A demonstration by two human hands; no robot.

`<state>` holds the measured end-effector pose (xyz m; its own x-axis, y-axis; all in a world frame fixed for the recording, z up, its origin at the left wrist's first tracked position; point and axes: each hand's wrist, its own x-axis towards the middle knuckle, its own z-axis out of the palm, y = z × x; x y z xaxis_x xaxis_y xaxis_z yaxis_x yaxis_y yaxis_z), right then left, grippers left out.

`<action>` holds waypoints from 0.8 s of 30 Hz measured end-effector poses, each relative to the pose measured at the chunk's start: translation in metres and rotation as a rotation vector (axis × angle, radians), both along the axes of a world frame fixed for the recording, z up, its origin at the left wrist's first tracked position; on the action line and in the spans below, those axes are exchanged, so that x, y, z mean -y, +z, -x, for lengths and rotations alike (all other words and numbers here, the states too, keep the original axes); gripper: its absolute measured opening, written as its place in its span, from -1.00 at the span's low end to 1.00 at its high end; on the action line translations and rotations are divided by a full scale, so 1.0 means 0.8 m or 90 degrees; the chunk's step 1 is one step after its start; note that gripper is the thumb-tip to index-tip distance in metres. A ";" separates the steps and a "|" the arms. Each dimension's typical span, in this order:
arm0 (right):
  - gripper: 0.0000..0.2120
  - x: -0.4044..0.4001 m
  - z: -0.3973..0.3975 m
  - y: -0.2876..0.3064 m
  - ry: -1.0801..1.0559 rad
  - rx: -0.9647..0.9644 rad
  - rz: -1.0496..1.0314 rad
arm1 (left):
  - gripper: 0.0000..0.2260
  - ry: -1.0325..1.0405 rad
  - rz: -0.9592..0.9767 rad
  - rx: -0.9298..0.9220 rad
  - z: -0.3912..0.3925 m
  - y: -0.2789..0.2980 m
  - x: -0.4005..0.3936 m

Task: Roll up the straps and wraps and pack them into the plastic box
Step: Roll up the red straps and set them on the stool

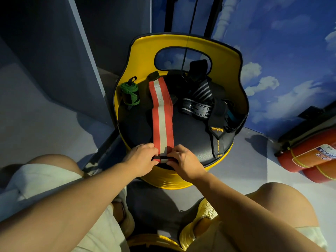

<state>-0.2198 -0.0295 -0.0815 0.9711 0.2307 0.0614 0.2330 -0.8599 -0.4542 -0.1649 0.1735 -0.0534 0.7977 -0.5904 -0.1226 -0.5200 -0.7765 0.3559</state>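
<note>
A long red wrap with a white centre stripe point(162, 115) lies stretched across the black seat of a yellow barrel chair point(190, 131). My left hand point(141, 158) and my right hand point(183, 160) pinch its near end, which is curled into a small tight roll between my fingers. At the seat's back left stands a rolled green wrap point(130, 93). A heap of black and grey striped wraps point(199, 99) fills the back right, and a black strap with yellow lettering point(218, 140) trails toward the front edge. No plastic box is in view.
The chair's yellow backrest point(145, 55) curves round the far side of the seat. Red fire extinguishers point(307, 159) lie on the grey floor at the right. A grey wall panel point(54, 60) stands at the left. My knees and a yellow shoe point(198, 222) are below.
</note>
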 end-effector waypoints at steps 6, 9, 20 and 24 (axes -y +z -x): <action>-0.75 -0.001 -0.008 0.004 -0.027 -0.005 -0.018 | -0.79 0.037 0.018 -0.018 -0.002 -0.008 0.002; -0.78 -0.001 -0.012 0.006 -0.086 -0.016 -0.058 | -0.83 0.122 0.055 -0.071 -0.007 -0.008 0.009; -0.81 -0.006 -0.022 -0.010 -0.095 0.124 0.104 | -0.81 0.375 0.096 -0.267 -0.029 0.002 0.023; -0.81 -0.006 -0.018 -0.012 -0.078 0.155 0.064 | -0.88 0.458 0.199 -0.306 -0.023 0.006 0.025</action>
<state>-0.2054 -0.0244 -0.0915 0.9517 0.1298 0.2783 0.2165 -0.9263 -0.3083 -0.1465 0.1533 -0.0485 0.8902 -0.0342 -0.4544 0.3088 -0.6881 0.6566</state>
